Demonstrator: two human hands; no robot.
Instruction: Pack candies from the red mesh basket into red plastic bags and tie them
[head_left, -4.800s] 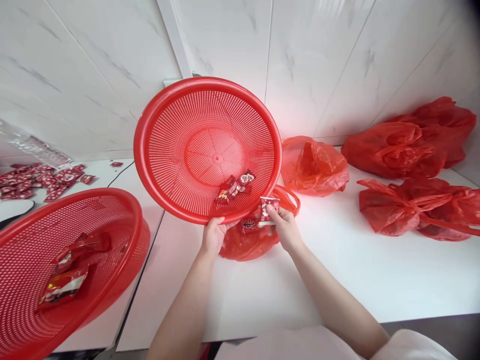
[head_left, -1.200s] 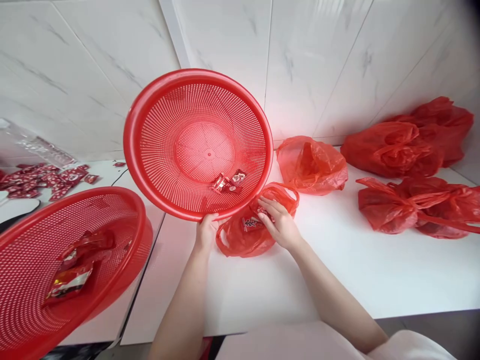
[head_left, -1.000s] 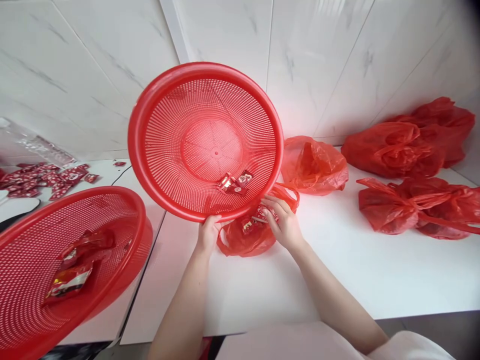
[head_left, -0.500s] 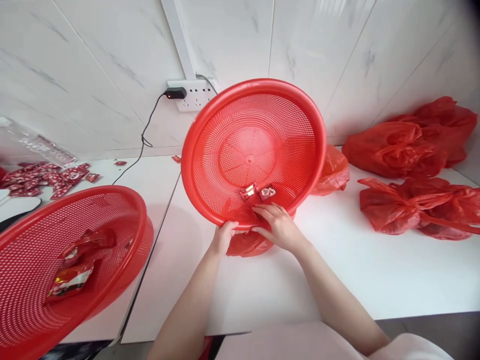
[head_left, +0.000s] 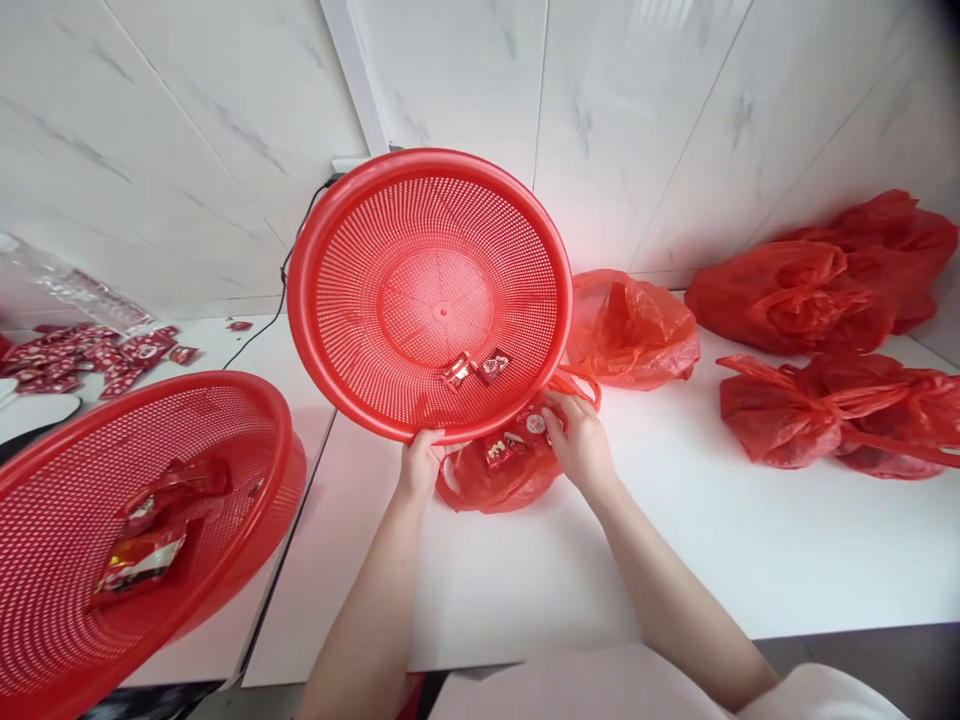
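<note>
My left hand (head_left: pixel 420 468) is closed on the near rim of a red mesh plastic basket (head_left: pixel 551 290), which tilts toward me. Two small red packets (head_left: pixel 495 366) lie low inside it. Beneath the basket's near edge sits an opened red plastic bag (head_left: pixel 499 492) with several small red snack packets (head_left: pixel 504 450) in it. My right hand (head_left: pixel 583 445) is at the bag's right side, thumb by the packets and fingers curled at the bag's edge. Part of its grip is hidden.
A second red basket (head_left: pixel 281 450) with packets stands at left. Behind it are a pile of red packets (head_left: pixel 75 355) and a clear plastic bottle (head_left: pixel 90 290). Another open red bag (head_left: pixel 637 330) stands near the wall; tied red bags (head_left: pixel 817 410) lie at right. A black cable (head_left: pixel 255 335) crosses the table.
The basket has moved left with my left hand, uncovering more of both open bags. My right hand has left the basket and come down to the near bag's right side.
</note>
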